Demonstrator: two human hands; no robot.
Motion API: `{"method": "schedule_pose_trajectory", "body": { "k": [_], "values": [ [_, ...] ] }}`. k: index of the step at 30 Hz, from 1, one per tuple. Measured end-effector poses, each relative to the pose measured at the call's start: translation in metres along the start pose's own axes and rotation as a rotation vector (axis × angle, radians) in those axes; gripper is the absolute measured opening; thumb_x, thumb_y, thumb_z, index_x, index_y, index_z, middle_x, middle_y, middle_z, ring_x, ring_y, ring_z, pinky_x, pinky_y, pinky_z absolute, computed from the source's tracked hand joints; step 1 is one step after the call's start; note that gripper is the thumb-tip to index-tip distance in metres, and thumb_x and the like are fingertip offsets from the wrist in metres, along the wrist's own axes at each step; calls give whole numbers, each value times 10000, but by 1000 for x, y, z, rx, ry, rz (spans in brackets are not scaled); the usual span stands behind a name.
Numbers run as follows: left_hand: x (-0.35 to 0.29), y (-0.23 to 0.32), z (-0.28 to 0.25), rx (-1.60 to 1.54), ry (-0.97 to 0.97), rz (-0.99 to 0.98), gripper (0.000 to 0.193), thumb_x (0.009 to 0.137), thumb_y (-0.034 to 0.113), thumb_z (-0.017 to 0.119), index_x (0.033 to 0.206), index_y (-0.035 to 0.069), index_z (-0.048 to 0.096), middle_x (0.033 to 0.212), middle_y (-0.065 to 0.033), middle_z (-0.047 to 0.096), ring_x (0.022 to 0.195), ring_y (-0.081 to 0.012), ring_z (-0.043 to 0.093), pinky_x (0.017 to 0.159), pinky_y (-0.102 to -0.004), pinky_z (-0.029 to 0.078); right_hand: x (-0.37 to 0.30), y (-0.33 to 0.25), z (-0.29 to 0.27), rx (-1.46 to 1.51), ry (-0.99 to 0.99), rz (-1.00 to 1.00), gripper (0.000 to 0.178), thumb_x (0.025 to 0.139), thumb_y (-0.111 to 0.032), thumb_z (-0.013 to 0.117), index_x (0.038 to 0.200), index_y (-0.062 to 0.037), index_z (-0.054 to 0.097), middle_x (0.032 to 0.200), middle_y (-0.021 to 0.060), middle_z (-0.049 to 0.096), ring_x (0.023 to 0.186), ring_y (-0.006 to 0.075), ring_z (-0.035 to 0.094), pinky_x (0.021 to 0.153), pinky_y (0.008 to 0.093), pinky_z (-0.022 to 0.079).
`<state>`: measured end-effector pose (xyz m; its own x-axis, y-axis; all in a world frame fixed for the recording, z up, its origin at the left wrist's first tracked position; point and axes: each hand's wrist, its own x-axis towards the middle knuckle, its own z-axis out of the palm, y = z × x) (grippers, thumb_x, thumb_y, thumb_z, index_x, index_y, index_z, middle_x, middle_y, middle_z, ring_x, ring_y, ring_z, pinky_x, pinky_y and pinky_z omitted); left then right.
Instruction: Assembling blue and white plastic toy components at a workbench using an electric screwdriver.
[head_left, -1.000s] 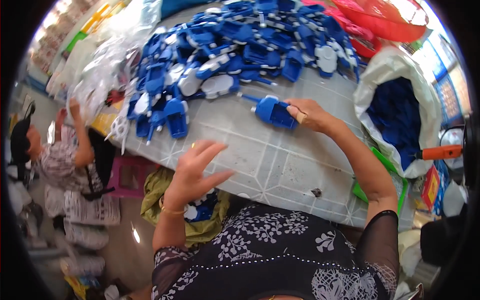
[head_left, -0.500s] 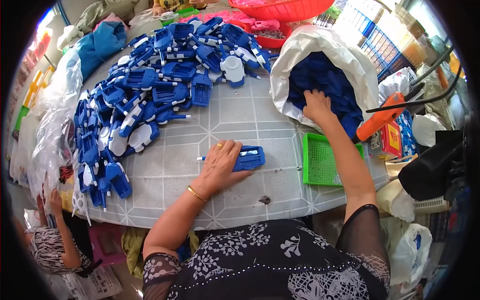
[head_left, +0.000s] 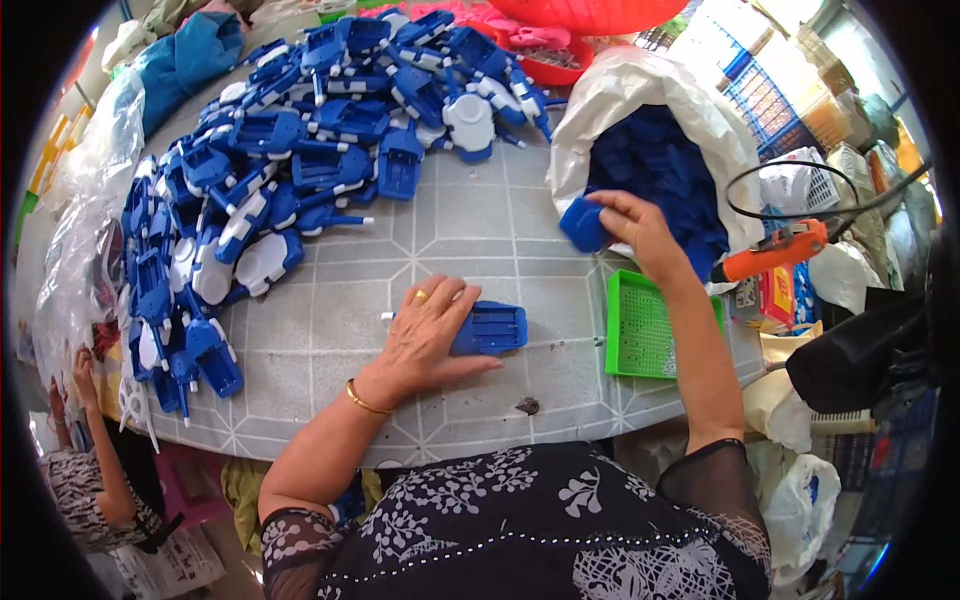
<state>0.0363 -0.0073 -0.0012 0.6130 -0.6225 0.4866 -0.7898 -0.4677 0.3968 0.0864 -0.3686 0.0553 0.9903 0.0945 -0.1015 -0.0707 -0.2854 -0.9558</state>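
Observation:
My left hand (head_left: pixel 425 330), with a ring and a bracelet on it, is closed over a blue plastic housing (head_left: pixel 499 327) lying on the table. A white tip pokes out from the hand's left side, and the open hollow side of the housing faces up. Between the thumb and fingers of my right hand (head_left: pixel 648 238) is a small blue plastic cover (head_left: pixel 583 226). It is held at the mouth of a white sack (head_left: pixel 572 150) filled with similar blue pieces (head_left: pixel 660 165).
A green basket (head_left: pixel 613 345) stands below my right forearm. Beside it is an orange power screwdriver (head_left: pixel 770 252) with a black cord. Many blue-and-white housings (head_left: pixel 265 135) are heaped at left and back. Red bowls (head_left: pixel 560 70) stand behind; another person (head_left: pixel 95 480) is at lower left.
My right hand has come out of the sack toward me with a blue cover. My left hand stays on the housing, whose hollow now shows without the shiny patch seen before.

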Motion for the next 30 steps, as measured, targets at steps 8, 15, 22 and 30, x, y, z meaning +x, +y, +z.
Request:
{"method": "schedule_pose_trajectory", "body": {
  "k": [8, 15, 22, 30],
  "values": [
    [0, 2, -1, -546, 148, -405, 256, 908, 235, 821, 903, 23, 678, 784, -94, 606, 683, -254, 566, 608, -372, 441, -29, -36, 130, -17, -329, -212, 360, 1029, -108, 665, 1386, -62, 646, 1156, 39, 655, 1086, 131, 634, 998, 298, 502],
    [5, 0, -4, -12, 507, 58, 200, 773, 38, 851, 822, 37, 657, 761, -79, 595, 628, -266, 576, 545, -376, 442, -29, -29, 160, 257, -315, 99, 712, 1013, -560, 670, 1400, 12, 498, 1079, 123, 684, 975, 186, 655, 859, 324, 539],
    [6, 4, -6, 80, 421, 149, 400, 741, 258, 900, 979, 33, 670, 991, -96, 655, 836, -269, 648, 715, -388, 493, -39, -34, 159, 249, -233, -55, 719, 960, -338, 798, 1553, -103, 466, 1265, 88, 651, 1091, 147, 608, 937, 305, 504],
    [-4, -8, 1, -18, -65, -64, 791, 692, 468, 903, 1272, 11, 618, 1148, -134, 615, 1024, -339, 608, 912, -450, 468, -63, 7, 113, -740, -137, -556, 815, 756, -340, 916, 1429, -53, 558, 1294, 143, 683, 1110, 315, 672, 960, 425, 532]
  ]
}}
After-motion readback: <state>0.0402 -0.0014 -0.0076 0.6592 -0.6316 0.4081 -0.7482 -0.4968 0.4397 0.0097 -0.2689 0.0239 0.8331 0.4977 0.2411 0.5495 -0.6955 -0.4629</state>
